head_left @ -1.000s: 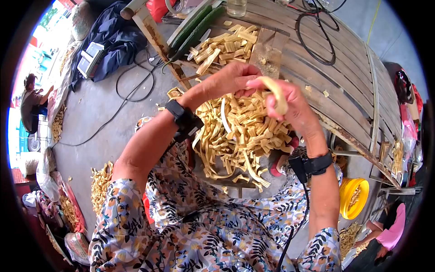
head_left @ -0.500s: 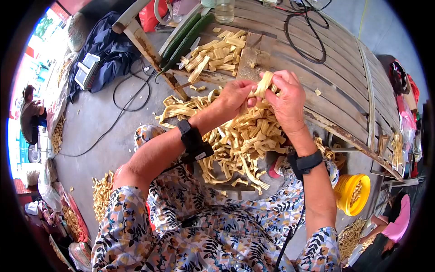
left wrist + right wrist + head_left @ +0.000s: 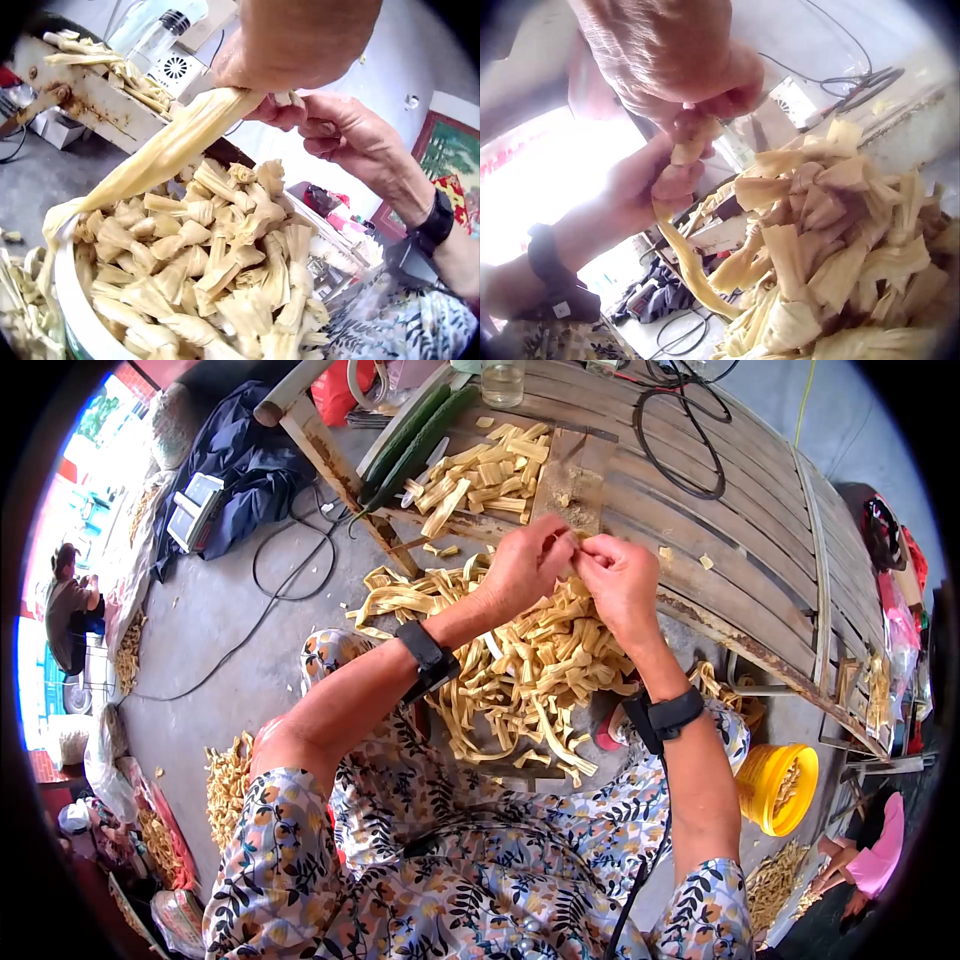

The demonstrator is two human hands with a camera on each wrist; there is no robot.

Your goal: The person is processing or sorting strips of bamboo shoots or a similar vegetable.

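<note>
Above the pile of knotted yellow strips (image 3: 560, 650), the left hand (image 3: 525, 565) and right hand (image 3: 622, 585) meet, fingers bent and pinching. In the left wrist view a long yellow strip (image 3: 165, 154) runs from under the left hand (image 3: 300, 45) down over the white rim of a full container (image 3: 67, 289); the right hand (image 3: 360, 142) is close beside it. From the right wrist view, the right hand (image 3: 667, 60) pinches a small knotted part (image 3: 690, 139) of the strip, and the left hand (image 3: 641, 180) holds it just below.
A slatted wooden surface (image 3: 730, 530) carries a heap of cut pieces (image 3: 490, 475), green cucumbers (image 3: 415, 445), a glass jar (image 3: 502, 382) and a black cable (image 3: 640, 435). A yellow bucket (image 3: 750, 790) stands at the right. Another person (image 3: 70, 605) is at far left.
The hands have come together lower and closer over the pile. The looped strip seen between the fingers half a second ago is now mostly hidden by them in the head view.
</note>
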